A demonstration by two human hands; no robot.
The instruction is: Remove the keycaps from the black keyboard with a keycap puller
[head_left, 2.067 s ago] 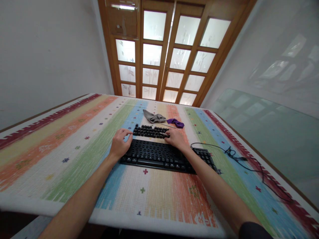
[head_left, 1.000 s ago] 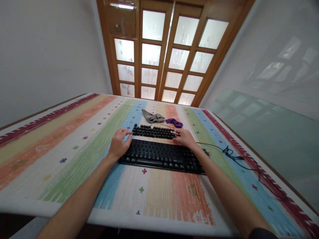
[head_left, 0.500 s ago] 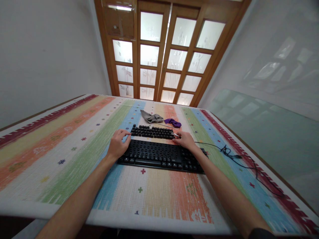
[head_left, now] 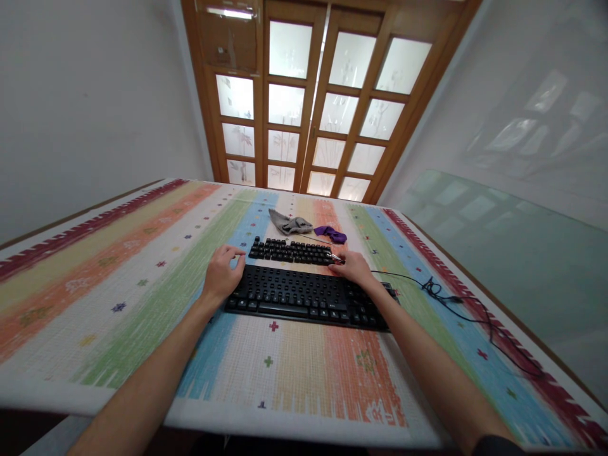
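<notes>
Several rows of loose caps (head_left: 308, 254) are laid along the far side of the keyboard (head_left: 294, 294), apparently so that order is kept and reach is short. A small silver tool (head_left: 335, 257) is pinched by the right hand (head_left: 352, 266) at the rows' right end, its tip directed left, presumably for fine control; the left hand (head_left: 223, 270) is placed just beside the left end, thumb and forefinger parted, seemingly as a steady reference.

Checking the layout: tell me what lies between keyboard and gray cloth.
Head view: rows of black keycaps lie between keyboard and gray cloth, with a thin object, too small to identify, behind them.
</notes>
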